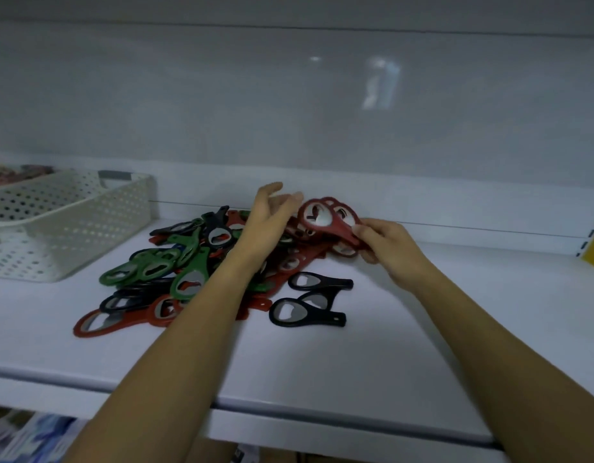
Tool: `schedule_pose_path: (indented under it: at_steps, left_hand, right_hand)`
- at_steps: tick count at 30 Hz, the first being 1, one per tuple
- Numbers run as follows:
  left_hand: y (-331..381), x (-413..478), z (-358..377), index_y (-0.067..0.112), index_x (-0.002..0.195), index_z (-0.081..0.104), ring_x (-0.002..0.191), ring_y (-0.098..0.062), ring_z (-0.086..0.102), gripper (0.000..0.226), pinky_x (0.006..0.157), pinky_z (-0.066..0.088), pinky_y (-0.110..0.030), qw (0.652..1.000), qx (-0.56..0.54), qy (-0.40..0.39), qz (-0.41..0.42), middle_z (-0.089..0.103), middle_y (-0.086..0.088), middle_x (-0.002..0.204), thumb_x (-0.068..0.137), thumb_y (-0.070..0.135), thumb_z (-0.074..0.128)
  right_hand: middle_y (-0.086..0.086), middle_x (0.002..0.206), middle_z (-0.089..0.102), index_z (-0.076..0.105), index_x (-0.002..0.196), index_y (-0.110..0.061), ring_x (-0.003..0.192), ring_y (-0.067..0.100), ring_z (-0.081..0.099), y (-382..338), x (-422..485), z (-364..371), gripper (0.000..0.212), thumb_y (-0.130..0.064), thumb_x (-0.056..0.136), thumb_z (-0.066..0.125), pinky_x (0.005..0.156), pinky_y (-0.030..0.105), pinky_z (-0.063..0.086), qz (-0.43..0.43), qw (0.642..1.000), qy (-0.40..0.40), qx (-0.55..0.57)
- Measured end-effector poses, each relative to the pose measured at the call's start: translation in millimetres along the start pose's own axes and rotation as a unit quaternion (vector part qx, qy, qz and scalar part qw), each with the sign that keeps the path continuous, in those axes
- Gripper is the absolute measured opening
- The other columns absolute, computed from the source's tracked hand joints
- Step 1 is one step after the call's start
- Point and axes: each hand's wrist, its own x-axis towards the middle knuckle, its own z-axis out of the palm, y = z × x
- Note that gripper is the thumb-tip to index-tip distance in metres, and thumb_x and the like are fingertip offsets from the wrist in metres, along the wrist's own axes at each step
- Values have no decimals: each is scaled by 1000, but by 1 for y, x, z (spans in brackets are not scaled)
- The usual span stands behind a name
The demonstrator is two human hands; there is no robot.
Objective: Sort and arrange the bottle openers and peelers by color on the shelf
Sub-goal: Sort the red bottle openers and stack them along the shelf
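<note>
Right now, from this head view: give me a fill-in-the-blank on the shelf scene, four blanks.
1. The right hand grips a bunch of ____ openers.
2. The left hand, over the pile, holds ____.
3. The separate openers lying right of the pile are all ____.
4. The basket stands to the ____ of the pile.

Missing words: red; nothing; black; left.
</note>
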Motion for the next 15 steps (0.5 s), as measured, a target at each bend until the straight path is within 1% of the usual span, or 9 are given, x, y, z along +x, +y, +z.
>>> schedule_pose_path:
  at_steps: [1, 2, 3, 4, 6, 8, 10, 12, 15]
  left_hand:
    - [0, -1, 3, 20, 142, 27, 117, -14, 50, 68, 102, 39, -27, 998, -44, -42, -25, 49, 1, 126, 86, 46, 57]
    - [-1, -3, 8, 22, 144, 24, 117, -16, 53, 75, 103, 41, -31, 992, -92, -78, -44, 52, -2, 127, 83, 48, 60]
    - [-2, -4, 13, 20, 143, 25, 112, -18, 58, 71, 99, 46, -33, 983, -144, -96, -56, 58, -5, 122, 85, 43, 60]
    - [-1, -4, 18, 17, 141, 28, 105, -20, 63, 61, 91, 52, -33, 977, -182, -97, -61, 63, -9, 113, 90, 33, 57]
    - [2, -4, 22, 18, 138, 31, 93, -20, 68, 45, 78, 57, -30, 971, -221, -67, -57, 67, -10, 100, 96, 18, 48]
    - [2, -4, 19, 24, 139, 30, 80, -17, 70, 45, 69, 58, -27, 966, -251, -42, -48, 64, -11, 94, 98, 12, 44]
    - [4, -3, 15, 29, 140, 24, 70, -13, 71, 50, 63, 57, -24, 962, -269, -20, -44, 61, -13, 95, 98, 9, 44]
    - [5, -3, 13, 33, 142, 17, 69, -13, 71, 62, 62, 57, -26, 962, -272, 11, -35, 59, -14, 100, 96, 5, 46]
    - [2, 0, 8, 37, 141, 16, 72, -14, 70, 69, 68, 59, -29, 968, -243, 56, -12, 56, -20, 114, 93, 1, 51]
  right_hand:
    - [-5, 63, 66, 62, 94, -5, 40, -1, 45, -1, -1, 5, 20, -11, 96, 43, 47, 12, 35, 17, 998, -2, 66]
    - [1, 68, 68, 63, 90, -5, 41, 3, 41, 0, 0, 11, 22, -12, 97, 42, 49, 17, 33, 27, 994, -11, 107]
    - [5, 72, 69, 63, 87, -6, 42, 6, 38, 1, -1, 18, 25, -14, 97, 42, 50, 19, 32, 33, 990, -27, 131]
    - [7, 75, 69, 63, 86, -7, 44, 7, 36, 2, -2, 26, 27, -15, 97, 41, 50, 19, 33, 38, 987, -46, 147]
    - [7, 80, 68, 63, 86, -8, 48, 8, 39, 1, -4, 39, 29, -17, 99, 38, 50, 17, 37, 45, 980, -74, 177]
    - [5, 81, 65, 62, 92, -8, 55, 10, 46, -2, -4, 49, 29, -20, 100, 37, 56, 18, 45, 56, 972, -90, 208]
    - [7, 89, 64, 57, 108, -5, 64, 13, 58, -5, -4, 56, 28, -24, 99, 39, 70, 25, 54, 60, 974, -103, 193]
    - [11, 98, 64, 49, 120, -3, 71, 15, 66, -5, -4, 61, 31, -24, 97, 45, 75, 27, 57, 63, 984, -92, 142]
    - [11, 93, 62, 41, 126, -2, 68, 13, 67, -3, -5, 63, 36, -16, 95, 50, 68, 22, 57, 71, 992, -40, 94]
